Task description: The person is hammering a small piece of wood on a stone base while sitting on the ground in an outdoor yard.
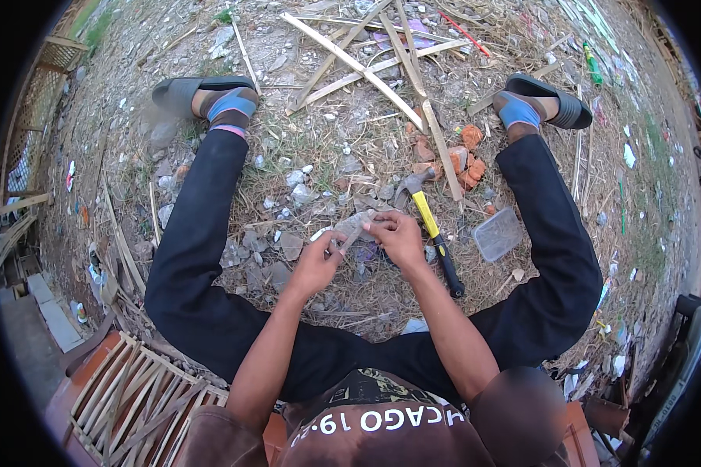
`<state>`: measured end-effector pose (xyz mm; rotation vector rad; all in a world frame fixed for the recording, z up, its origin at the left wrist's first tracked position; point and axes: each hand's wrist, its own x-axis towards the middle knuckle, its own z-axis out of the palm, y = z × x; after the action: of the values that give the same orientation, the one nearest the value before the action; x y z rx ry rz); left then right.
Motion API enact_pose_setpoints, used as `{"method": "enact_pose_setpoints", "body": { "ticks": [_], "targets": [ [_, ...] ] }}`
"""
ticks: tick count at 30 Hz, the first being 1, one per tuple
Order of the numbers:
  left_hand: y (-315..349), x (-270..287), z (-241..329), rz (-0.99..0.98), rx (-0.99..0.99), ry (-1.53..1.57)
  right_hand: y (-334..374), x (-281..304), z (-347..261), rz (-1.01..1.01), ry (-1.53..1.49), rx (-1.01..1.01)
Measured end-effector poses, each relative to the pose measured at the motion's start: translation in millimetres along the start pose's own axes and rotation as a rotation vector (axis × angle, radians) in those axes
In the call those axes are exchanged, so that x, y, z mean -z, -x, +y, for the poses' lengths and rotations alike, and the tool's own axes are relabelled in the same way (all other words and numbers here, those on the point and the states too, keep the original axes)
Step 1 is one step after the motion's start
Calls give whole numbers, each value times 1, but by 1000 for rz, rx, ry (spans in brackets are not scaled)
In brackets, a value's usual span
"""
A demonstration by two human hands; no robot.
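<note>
Between my two hands, above the rubble, is a thin pale greyish strip; its material is too small to make out. My left hand pinches its lower end with thumb and fingers. At the upper end, the fingers of my right hand are closed on it. A claw hammer with a yellow and black handle lies on the ground just right of my right hand, its head pointing away from me. Farther right sits a clear plastic tub. Under the strip is a flat grey stone, partly hidden by my fingers.
Broken orange bricks lie beyond the hammer. Long wooden slats cross one another between my sandalled feet. A slatted wooden bundle is at lower left. Stones, straw and litter cover the ground; a green bottle lies at far right.
</note>
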<state>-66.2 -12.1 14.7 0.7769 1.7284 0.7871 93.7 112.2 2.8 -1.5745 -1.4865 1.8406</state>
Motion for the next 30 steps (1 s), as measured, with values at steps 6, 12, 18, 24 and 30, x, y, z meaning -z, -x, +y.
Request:
{"method": "enact_pose_setpoints", "body": {
  "ticks": [6, 12, 18, 24, 30],
  "targets": [
    [7, -17, 2, 120, 56, -13, 9, -9, 0, 154, 102, 55],
    [8, -30, -9, 291, 23, 20, 18, -18, -2, 292, 278, 258],
    [9, -29, 0, 251, 25, -72, 29, -13, -6, 405, 519, 411],
    [10, -24, 20, 260, 35, -93, 36, -12, -7, 423, 619, 537],
    [-9, -12, 37, 396, -383, -279, 49, -1, -9, 319, 678, 525]
  ]
}}
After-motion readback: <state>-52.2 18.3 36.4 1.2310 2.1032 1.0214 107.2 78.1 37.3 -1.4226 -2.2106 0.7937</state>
